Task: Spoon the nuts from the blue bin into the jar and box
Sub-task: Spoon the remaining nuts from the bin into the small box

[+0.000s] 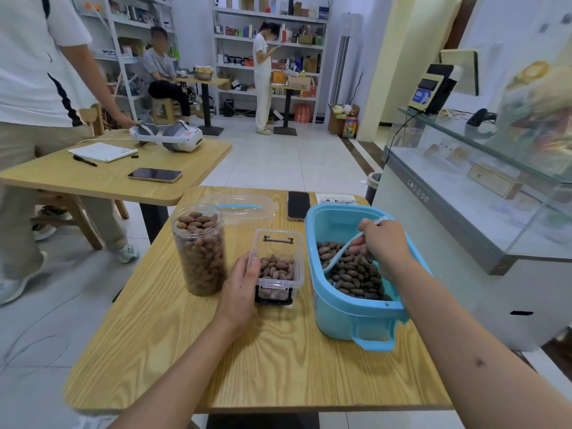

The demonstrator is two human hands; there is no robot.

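Centrally, a blue bin (346, 311) sits on the right part of a wooden table (278, 366), its floor partly covered with dark brown nuts (356, 274). The right hand (383, 239) reaches down into the bin, fingers curled round the pale handle of a spoon (342, 253) whose bowl dips among the nuts at the bin's left inner side.

Just left of the bin stands a small clear box (278, 267) with black clips, open at the top and partly filled with nuts. The left hand (240, 286) grips the box's left wall, thumb over the rim, fingers curled against the side. Left of the box, close beside that hand, an upright clear jar (199, 249) without a lid is filled with nuts almost to the brim.

Behind the bin, toward the table's far edge, a dark phone (298, 205) lies flat, with a clear lid (241, 209) to its left and a printed paper (337, 199) to its right.

Farther left of the bin, a second wooden table (108, 181) holds another phone (154, 175), a notepad (102, 151), a pen (84, 160) and a white headset (167, 136). A person in a white shirt (37, 72) stands beside it. Right of the bin is a glass display counter (464, 196).
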